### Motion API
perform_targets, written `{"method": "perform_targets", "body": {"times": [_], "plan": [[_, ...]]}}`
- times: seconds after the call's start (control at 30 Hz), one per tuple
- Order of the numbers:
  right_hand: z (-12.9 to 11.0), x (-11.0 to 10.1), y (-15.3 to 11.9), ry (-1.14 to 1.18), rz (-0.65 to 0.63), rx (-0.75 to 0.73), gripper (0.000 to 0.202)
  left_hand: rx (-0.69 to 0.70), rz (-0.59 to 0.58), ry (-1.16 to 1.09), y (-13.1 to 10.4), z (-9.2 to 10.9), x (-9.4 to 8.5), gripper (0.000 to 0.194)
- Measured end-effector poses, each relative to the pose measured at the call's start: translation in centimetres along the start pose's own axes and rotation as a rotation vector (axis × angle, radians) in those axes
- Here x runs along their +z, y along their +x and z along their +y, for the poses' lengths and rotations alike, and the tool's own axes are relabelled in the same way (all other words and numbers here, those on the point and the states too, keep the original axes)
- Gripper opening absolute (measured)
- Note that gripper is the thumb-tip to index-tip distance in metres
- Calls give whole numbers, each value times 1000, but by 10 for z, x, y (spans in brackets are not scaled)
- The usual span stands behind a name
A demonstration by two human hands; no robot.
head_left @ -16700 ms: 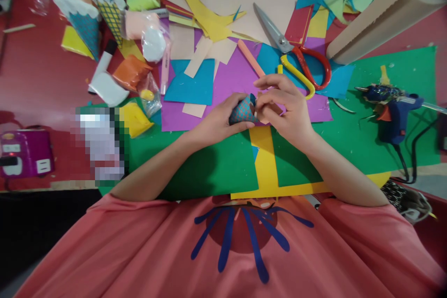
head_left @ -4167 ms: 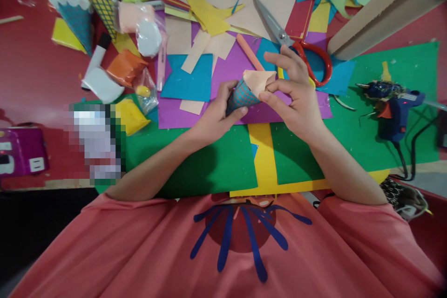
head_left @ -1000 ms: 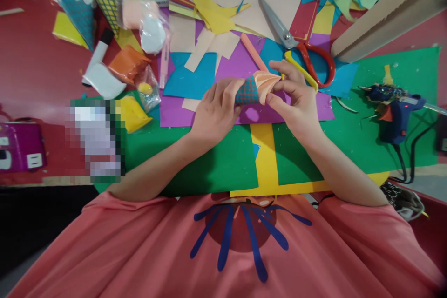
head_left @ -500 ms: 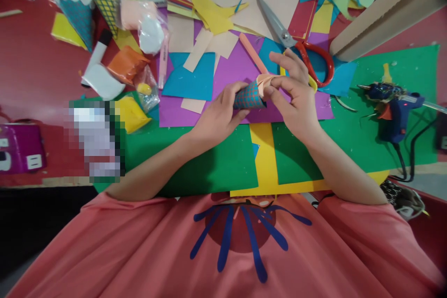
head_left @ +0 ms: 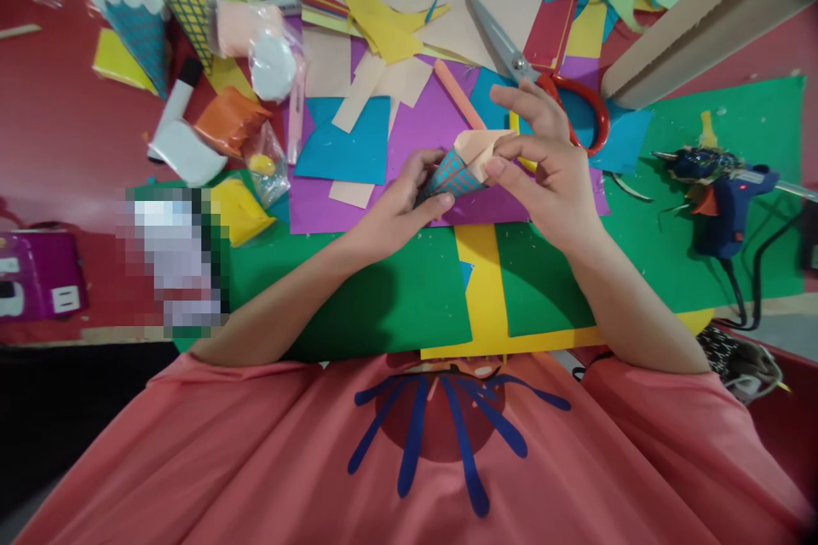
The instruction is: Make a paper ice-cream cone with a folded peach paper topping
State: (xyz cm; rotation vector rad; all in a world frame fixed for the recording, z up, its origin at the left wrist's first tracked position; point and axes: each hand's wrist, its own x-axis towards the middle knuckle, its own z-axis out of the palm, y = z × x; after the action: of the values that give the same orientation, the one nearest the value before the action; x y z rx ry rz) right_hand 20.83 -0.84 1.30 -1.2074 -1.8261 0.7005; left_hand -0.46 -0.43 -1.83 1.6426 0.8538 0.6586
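Observation:
In my left hand [head_left: 412, 200] is a small paper cone [head_left: 452, 176], blue with a reddish grid, its wide end tilted up and to the right. A peach paper piece [head_left: 479, 152] sticks out of the cone's mouth. My right hand [head_left: 540, 157] pinches the edge of that peach paper between thumb and index finger, the other fingers raised. Just beyond the right hand lie scissors [head_left: 521, 64] with red handles, partly hidden by the fingers. Purple paper [head_left: 409, 136] and a blue sheet [head_left: 345, 145] lie under and behind the cone.
Finished-looking cones [head_left: 134, 25] with white tops lie at the back left, near packets of clay [head_left: 230, 119]. A blue glue gun [head_left: 728, 204] with its cable rests at right. A peach roll [head_left: 683, 17] stands behind it. Green sheets [head_left: 383, 298] cover the near table.
The cone has turned so its mouth faces more upward, showing more of its front and of the peach paper. My right hand has shifted slightly, still pinching the paper.

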Motion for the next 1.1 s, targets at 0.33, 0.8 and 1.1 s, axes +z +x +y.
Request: {"method": "perform_targets", "body": {"times": [0.33,0.8,1.1], "plan": [[-9,-1,0,47,-74,70,15,-164,-84,-190,2,10,-1,44],[-9,1,1,93,-61,54,14,-211,-36,-270,3,14,2,37],[-8,2,2,149,-104,54,19,-201,-39,-282,4,10,1,36]]}}
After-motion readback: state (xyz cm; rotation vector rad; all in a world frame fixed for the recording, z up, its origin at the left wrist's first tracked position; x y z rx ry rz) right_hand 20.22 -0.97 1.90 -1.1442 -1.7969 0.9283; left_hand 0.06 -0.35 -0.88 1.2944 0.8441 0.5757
